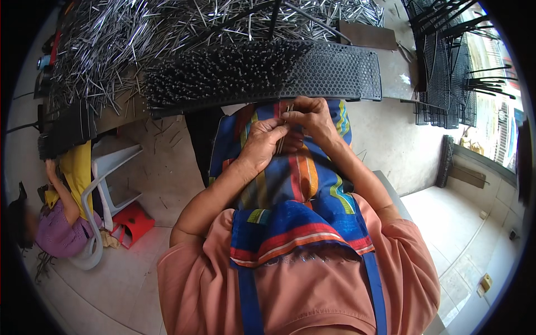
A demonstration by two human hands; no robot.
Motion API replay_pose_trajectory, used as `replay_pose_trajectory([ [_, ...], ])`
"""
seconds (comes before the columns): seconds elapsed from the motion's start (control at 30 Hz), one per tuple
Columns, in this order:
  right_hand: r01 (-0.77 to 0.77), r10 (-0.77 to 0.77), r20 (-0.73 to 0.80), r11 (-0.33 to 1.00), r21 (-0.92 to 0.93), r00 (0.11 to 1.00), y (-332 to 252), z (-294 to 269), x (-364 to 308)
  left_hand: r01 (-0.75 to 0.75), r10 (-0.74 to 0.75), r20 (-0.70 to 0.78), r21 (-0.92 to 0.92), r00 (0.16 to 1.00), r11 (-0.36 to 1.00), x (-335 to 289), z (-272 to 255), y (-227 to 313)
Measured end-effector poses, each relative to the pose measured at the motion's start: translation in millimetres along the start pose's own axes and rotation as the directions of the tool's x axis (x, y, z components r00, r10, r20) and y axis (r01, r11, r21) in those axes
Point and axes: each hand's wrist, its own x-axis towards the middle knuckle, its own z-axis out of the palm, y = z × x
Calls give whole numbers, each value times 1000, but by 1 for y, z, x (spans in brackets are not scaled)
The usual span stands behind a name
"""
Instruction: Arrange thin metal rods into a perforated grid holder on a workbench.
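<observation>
Over my lap, my left hand (pixel 261 146) is closed round a few thin rods (pixel 281 146), whose lower ends stick out below the fingers. Close against it, my right hand (pixel 314 118) pinches at the rods' upper ends with thumb and fingertips. Just beyond both hands lies a long black perforated rack (pixel 340 70). Its left and middle holes are filled with upright dark rods (pixel 218 75), while the holes toward its right end show bare. The fingers partly hide how many rods I hold.
A large heap of loose grey rods (pixel 123 39) covers the table behind the rack. A brown flat piece (pixel 368 36) lies at the heap's right. More black racks (pixel 446 78) stand far right. At left, another person (pixel 64 223) sits on a grey chair (pixel 92 195), near a red stool-like object (pixel 133 225).
</observation>
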Motion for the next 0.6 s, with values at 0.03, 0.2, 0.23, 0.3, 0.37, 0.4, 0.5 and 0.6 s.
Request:
replay_pose_trajectory([
  [0.03,-66,65,17,993,93,998,3,-2,-2,5,-5,4,5,1000,1000,3,2,2],
  [0.2,-198,167,129,940,279,977,-5,-20,0,56,-64,80,104,995,993,8,17,11],
  [0.23,-197,168,125,939,283,978,-4,-23,0,60,-69,82,108,994,992,9,19,11],
  [0.3,-197,191,68,974,108,979,-4,-26,0,88,-97,60,133,994,987,12,21,12],
  [0.37,-188,189,8,967,170,982,0,-26,2,-3,1,17,127,1000,992,15,24,8],
  [0.4,-174,190,-50,958,229,980,0,-25,3,-98,102,-27,123,994,988,16,24,6],
  [0.5,230,-147,-445,963,139,883,-5,-26,7,-74,96,-151,143,984,987,20,5,-1],
  [0.6,411,-389,-451,910,-55,803,-11,-34,24,-5,17,-117,108,993,994,19,2,-3],
])
